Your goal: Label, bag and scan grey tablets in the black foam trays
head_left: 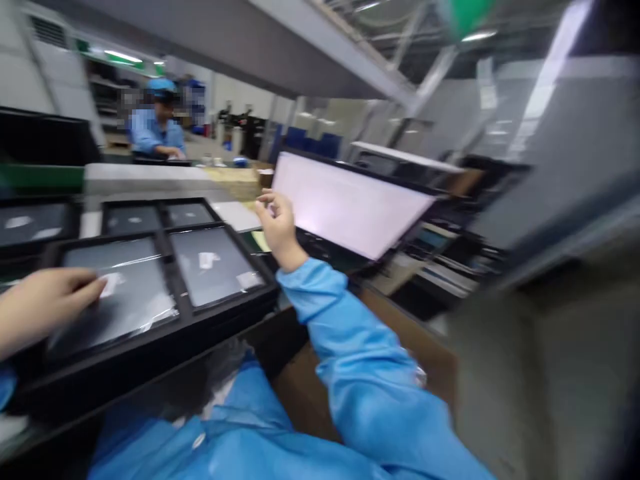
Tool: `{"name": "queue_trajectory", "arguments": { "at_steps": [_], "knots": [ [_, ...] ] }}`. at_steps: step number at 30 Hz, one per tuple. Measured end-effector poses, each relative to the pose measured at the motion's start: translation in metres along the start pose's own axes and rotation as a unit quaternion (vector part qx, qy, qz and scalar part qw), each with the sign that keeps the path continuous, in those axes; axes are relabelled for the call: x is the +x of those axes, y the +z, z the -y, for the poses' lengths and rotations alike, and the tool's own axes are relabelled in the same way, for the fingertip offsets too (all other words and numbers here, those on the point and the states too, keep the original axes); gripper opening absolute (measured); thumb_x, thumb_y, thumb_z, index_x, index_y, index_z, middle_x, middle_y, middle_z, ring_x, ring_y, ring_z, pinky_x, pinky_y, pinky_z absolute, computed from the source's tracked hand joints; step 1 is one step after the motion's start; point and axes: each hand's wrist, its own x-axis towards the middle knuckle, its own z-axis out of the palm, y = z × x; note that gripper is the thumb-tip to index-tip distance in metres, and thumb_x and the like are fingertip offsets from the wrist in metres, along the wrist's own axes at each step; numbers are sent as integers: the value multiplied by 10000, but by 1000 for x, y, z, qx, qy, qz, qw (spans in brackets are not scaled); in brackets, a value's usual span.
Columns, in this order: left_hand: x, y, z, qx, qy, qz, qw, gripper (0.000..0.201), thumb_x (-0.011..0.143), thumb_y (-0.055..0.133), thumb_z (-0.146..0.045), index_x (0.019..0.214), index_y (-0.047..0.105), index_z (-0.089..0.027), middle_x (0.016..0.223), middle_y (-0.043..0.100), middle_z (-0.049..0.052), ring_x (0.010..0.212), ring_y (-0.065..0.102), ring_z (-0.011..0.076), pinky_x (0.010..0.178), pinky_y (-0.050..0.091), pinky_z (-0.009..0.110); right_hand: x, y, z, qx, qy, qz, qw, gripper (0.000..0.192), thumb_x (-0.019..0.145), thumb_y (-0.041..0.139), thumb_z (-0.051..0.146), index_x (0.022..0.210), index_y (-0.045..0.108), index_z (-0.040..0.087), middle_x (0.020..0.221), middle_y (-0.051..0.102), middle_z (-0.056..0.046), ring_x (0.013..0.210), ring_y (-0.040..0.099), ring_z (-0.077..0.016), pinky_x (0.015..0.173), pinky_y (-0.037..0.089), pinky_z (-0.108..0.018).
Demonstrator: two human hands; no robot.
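My left hand (50, 303) is over the near-left flat screen panel (125, 257), which lies in a black tray (200, 323). Its fingers are bent together beside a white label (114, 283) on that panel. Blur hides whether anything is between the fingertips. My right hand (279, 227) is raised at the left edge of a lit white screen (345, 203). Its fingers are loosely curled, with a gap to the thumb, and I see nothing in them. A second panel (215, 267) with a white label lies in the tray's right compartment.
Behind are more panels in black frames (133, 219) and white foam blocks (150, 177). A cardboard box (310, 383) stands below my right arm. A shelf (300, 50) hangs overhead. Across the room a person in blue (156, 127) is seated at a table.
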Motion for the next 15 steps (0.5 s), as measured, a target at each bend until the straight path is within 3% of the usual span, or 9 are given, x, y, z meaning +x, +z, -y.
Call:
{"name": "queue_trajectory", "arguments": {
  "at_steps": [2,4,6,9,11,13,15],
  "knots": [
    [-19,-7,9,37,-31,13,999,470,816,420,-584,833,656,-178,805,701,43,775,618,228,708,407,285,4,27,29,112,-12,115,987,197,933,638,386,976,700,204,1176,711,-92,1168,633,-241,1023,498,-395],
    [-30,-1,3,61,23,53,996,487,917,416,-609,914,641,-177,840,701,49,782,628,223,694,399,291,2,59,58,171,-19,209,963,194,879,688,386,897,702,193,1090,732,-76,1063,662,-233,954,520,-380],
    [-32,17,-14,134,83,116,981,511,909,544,-651,1025,651,-166,946,727,96,843,668,266,706,423,317,-4,93,89,194,-30,263,945,197,839,721,384,851,704,187,1014,742,-62,1002,668,-231,932,522,-380],
    [-23,41,-38,222,128,165,953,564,878,675,-631,1109,660,-117,948,726,170,888,700,335,715,455,356,-13,143,133,212,-38,296,930,235,826,738,417,860,710,186,929,735,-39,967,662,-224,948,514,-377],
    [-16,45,-40,191,161,180,951,482,915,645,-588,1069,676,-132,881,723,148,829,703,313,704,460,356,-20,169,152,227,-30,308,923,263,840,725,442,892,711,184,903,723,-29,967,657,-214,955,509,-363],
    [-14,40,-25,118,180,163,963,422,956,561,-569,976,681,-165,823,713,116,750,683,276,687,458,353,-26,183,158,245,-8,311,918,268,861,701,446,902,700,181,889,710,-22,954,653,-194,944,510,-336],
    [-17,31,1,22,153,106,982,434,970,486,-572,894,659,-181,817,710,103,719,663,251,681,468,347,-29,186,153,253,33,298,920,247,879,682,429,879,675,182,853,690,-7,893,646,-162,891,518,-295]
  ]
}}
